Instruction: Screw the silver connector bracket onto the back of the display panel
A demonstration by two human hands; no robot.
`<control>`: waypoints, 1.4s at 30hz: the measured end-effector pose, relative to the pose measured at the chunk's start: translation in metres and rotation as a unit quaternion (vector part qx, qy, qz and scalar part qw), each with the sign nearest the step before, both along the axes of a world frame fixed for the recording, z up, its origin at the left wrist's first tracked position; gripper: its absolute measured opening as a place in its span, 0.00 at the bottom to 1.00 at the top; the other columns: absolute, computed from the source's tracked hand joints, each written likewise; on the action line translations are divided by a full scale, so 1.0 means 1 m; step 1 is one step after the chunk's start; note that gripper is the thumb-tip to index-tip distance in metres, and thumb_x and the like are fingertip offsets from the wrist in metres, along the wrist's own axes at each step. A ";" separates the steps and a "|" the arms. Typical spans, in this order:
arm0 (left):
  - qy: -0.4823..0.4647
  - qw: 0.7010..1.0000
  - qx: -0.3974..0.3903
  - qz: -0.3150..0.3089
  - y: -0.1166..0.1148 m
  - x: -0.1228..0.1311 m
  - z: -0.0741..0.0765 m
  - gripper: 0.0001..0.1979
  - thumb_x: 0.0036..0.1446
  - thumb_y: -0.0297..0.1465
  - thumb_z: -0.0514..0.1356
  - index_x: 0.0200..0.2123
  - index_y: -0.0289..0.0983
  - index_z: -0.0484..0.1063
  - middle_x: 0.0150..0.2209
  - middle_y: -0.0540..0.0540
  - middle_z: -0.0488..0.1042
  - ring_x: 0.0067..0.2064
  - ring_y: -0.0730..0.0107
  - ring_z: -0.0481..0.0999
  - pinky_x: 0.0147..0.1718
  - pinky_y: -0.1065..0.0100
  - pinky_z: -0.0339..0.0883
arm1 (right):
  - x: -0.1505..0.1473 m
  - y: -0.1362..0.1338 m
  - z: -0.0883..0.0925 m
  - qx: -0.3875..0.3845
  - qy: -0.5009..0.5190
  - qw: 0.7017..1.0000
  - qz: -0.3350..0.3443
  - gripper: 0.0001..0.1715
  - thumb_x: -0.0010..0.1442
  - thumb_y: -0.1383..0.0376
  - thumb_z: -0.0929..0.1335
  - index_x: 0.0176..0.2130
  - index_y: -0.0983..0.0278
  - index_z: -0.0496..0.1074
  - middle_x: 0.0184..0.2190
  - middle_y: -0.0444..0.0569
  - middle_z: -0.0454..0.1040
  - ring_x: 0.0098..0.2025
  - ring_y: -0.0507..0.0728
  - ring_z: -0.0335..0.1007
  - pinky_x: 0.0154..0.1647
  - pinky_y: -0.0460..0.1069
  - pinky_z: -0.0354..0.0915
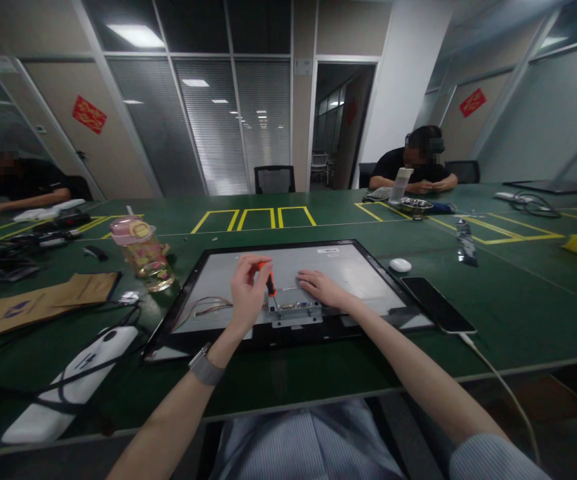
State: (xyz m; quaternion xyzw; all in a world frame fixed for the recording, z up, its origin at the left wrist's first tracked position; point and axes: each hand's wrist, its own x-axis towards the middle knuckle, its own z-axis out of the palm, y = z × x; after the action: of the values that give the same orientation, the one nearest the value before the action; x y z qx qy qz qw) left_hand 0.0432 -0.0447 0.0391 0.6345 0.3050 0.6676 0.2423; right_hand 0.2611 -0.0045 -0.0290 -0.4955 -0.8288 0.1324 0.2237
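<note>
My left hand [249,288] is closed on an orange-and-black screwdriver [270,283], held nearly upright with its tip down at the metal bracket [296,315]. That bracket carries a row of connector ports and sits along the near side of a flat display panel [218,268], which lies back side up in a black frame. My right hand [321,288] rests flat on the panel just behind the bracket, fingers stretched out. Thin wires [203,305] run over the panel left of my left hand. The screwdriver's very tip is hard to make out.
A pink-lidded bottle [141,250], a brown paper bag [63,297] and a white power bank-like device [76,383] with black cables stand left. At right lie a phone [438,305] on a cable and a white earbud case [400,265]. Two people sit across the table.
</note>
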 end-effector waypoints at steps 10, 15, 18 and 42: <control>0.001 1.000 0.000 0.002 -0.003 0.002 0.002 0.06 0.55 0.33 0.61 0.33 0.38 0.75 0.34 0.47 0.66 0.35 0.72 0.68 0.35 0.71 0.65 | -0.001 0.000 0.001 -0.005 -0.010 1.000 -0.008 0.26 0.66 0.55 0.55 0.56 0.62 0.68 0.59 0.55 0.65 0.62 0.62 0.58 0.63 0.62 0.50; -0.003 0.998 -0.034 -0.045 -0.005 0.002 0.002 0.11 0.62 0.34 0.53 0.42 0.37 0.72 0.34 0.47 0.69 0.34 0.72 0.70 0.35 0.70 0.66 | 0.000 0.000 0.000 -0.005 -0.012 1.000 -0.005 0.27 0.66 0.56 0.55 0.56 0.63 0.68 0.59 0.56 0.64 0.62 0.62 0.57 0.63 0.62 0.49; -0.028 0.995 -0.043 -0.085 -0.004 0.002 0.000 0.14 0.64 0.35 0.49 0.42 0.37 0.72 0.35 0.45 0.72 0.37 0.70 0.72 0.38 0.68 0.66 | 0.000 0.000 0.000 -0.003 -0.012 1.000 0.000 0.27 0.66 0.56 0.55 0.56 0.65 0.68 0.59 0.57 0.65 0.62 0.62 0.57 0.63 0.62 0.50; 0.389 0.718 0.480 0.319 -0.005 -0.017 0.008 0.14 0.56 0.39 0.60 0.41 0.36 0.73 0.33 0.43 0.76 0.36 0.62 0.73 0.43 0.61 0.58 | -0.001 0.004 -0.004 0.000 -0.019 1.000 -0.006 0.26 0.66 0.57 0.55 0.56 0.65 0.68 0.59 0.57 0.65 0.62 0.62 0.57 0.63 0.63 0.49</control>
State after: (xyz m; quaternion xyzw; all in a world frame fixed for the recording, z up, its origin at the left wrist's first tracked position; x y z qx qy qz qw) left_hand 0.0258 -0.0500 0.0469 0.7348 0.1951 0.4562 -0.4625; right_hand 0.2600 -0.0006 -0.0333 -0.5033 -0.8298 0.1212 0.2085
